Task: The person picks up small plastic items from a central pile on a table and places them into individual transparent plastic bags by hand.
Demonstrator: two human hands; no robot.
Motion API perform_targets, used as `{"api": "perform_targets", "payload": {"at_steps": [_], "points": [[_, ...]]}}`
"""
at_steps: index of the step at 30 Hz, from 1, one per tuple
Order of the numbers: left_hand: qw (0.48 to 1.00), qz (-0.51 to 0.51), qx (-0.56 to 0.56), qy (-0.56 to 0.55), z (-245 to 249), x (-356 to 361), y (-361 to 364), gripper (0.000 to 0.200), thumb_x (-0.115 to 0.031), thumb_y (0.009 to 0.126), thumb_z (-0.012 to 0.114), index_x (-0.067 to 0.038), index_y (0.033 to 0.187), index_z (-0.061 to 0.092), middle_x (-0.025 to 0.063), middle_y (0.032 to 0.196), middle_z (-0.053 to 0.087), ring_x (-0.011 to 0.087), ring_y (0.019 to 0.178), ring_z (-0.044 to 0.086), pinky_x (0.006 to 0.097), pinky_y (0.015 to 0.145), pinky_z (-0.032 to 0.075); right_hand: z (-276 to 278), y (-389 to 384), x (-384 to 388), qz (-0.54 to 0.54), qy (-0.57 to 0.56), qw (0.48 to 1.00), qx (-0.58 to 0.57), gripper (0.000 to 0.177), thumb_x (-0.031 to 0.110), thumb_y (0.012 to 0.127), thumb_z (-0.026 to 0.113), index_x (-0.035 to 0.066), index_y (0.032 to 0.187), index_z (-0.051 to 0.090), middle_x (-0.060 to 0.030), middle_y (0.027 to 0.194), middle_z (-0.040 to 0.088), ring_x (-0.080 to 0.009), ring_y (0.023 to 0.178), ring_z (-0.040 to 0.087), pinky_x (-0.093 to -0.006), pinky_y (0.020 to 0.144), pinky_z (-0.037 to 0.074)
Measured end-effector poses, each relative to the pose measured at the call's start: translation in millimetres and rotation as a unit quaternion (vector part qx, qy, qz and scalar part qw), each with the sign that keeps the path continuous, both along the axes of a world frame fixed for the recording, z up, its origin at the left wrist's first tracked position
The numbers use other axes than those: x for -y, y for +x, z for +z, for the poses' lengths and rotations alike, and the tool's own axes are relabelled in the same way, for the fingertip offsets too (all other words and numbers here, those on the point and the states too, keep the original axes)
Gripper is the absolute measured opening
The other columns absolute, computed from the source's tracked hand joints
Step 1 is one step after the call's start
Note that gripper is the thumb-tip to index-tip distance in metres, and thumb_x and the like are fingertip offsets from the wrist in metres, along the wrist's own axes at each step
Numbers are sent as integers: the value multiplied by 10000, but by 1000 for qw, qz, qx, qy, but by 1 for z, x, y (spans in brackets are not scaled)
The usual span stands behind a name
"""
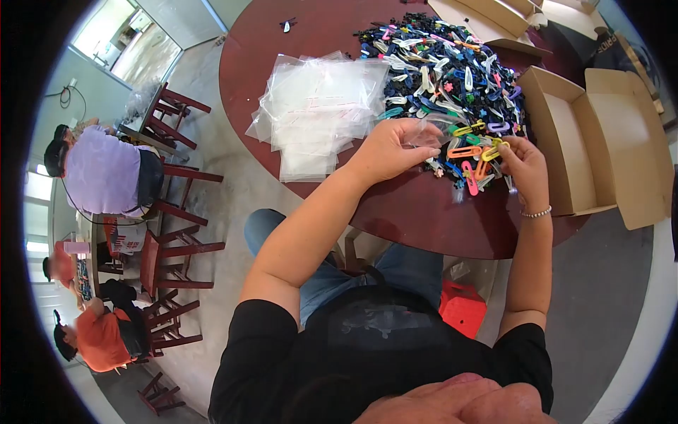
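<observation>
A large heap of hair clips (424,81) in many colours covers the far right part of the round table. My left hand (397,152) is at the heap's near edge, with thumb and fingers closed on a small clear plastic bag (427,133). My right hand (527,168) pinches a yellow hair clip (494,150) between thumb and fingertips. Between my hands lie orange hair clips (463,152) and a pink hair clip (470,177). Left of the heap is a loose stack of clear plastic bags (311,106).
An open cardboard box (565,134) stands at the table's right edge, with more cardboard (487,21) at the back. A single clip (287,26) lies at the far left of the dark red table (417,226). Several people sit at the left among wooden stools (183,247). A red box (462,309) is below.
</observation>
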State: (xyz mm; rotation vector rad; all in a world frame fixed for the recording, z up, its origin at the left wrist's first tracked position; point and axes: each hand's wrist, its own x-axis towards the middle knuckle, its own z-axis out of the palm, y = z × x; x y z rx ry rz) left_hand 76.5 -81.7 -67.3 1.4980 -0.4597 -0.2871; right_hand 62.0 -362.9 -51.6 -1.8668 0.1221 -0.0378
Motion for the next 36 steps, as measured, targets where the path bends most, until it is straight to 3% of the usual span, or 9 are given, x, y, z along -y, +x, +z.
{"api": "perform_targets", "payload": {"at_steps": [7, 10, 14, 19, 23, 29, 33, 35, 36], "points": [[1000, -4, -14, -6, 1, 2, -2, 287, -67, 820, 720, -7, 1092, 648, 60, 1005, 683, 114, 951, 635, 257, 854, 505, -11, 1, 7, 56, 139, 988, -32, 135, 105, 901, 650, 44, 1017, 615, 20, 876, 606, -25, 696, 543, -168, 598, 466], [1000, -2, -23, -8, 4, 2, -5, 265, -59, 814, 714, -2, 1065, 652, 49, 984, 685, 102, 937, 632, 253, 853, 500, -15, 1, 9, 37, 142, 989, -12, 154, 78, 896, 646, 55, 1041, 600, 12, 928, 606, -32, 747, 555, -171, 637, 483], [1000, -9, -12, -10, 0, 2, -4, 274, -65, 827, 711, -10, 1088, 650, 45, 995, 677, 96, 930, 626, 248, 847, 499, -8, -3, -3, 12, 139, 990, 17, 185, 77, 891, 651, 44, 1066, 600, 13, 925, 606, -36, 745, 560, -167, 628, 472], [999, -15, -20, -20, -2, 3, -5, 263, -45, 832, 696, -6, 1087, 646, 49, 999, 676, 104, 942, 632, 250, 853, 500, -11, -4, -11, 22, 49, 998, 34, 166, 79, 884, 657, 35, 1043, 637, 24, 893, 616, -31, 754, 548, -173, 627, 447], [999, -17, -31, -25, -1, 1, -6, 261, -31, 832, 685, 1, 1088, 641, 57, 1006, 675, 116, 954, 641, 251, 859, 502, -4, -2, -2, 22, 63, 996, 54, 150, 75, 883, 653, 44, 1029, 643, 33, 892, 620, -23, 751, 537, -173, 622, 432], [998, -16, -41, -42, 0, 0, -6, 279, -33, 830, 686, 2, 1102, 633, 74, 1007, 681, 121, 952, 646, 254, 856, 505, 22, -3, -2, 7, -2, 993, 121, 149, 85, 890, 654, 15, 1022, 641, 23, 865, 617, -13, 677, 515, -165, 586, 418], [998, -2, -49, -47, 2, -1, -5, 287, -44, 829, 693, -3, 1106, 632, 85, 1012, 688, 126, 951, 648, 259, 849, 509, 47, -8, -14, 5, 41, 988, 151, 143, 85, 907, 640, -12, 1012, 641, 13, 844, 617, -24, 657, 509, -163, 583, 419], [997, -12, -62, -51, 3, -1, -4, 293, -58, 799, 712, 17, 1076, 652, 110, 1006, 694, 148, 945, 652, 288, 875, 513, 58, -13, -24, 25, 22, 985, 167, 154, 71, 918, 620, 17, 1061, 638, 3, 876, 627, -24, 661, 502, -154, 580, 402], [998, -20, -42, -34, 2, -1, -3, 297, -65, 822, 710, -27, 1108, 638, 76, 1014, 696, 125, 937, 652, 262, 843, 511, 64, -16, -33, 71, 21, 979, 190, 157, 47, 914, 616, 16, 1066, 636, 1, 881, 624, -23, 669, 504, -156, 587, 403]]}}
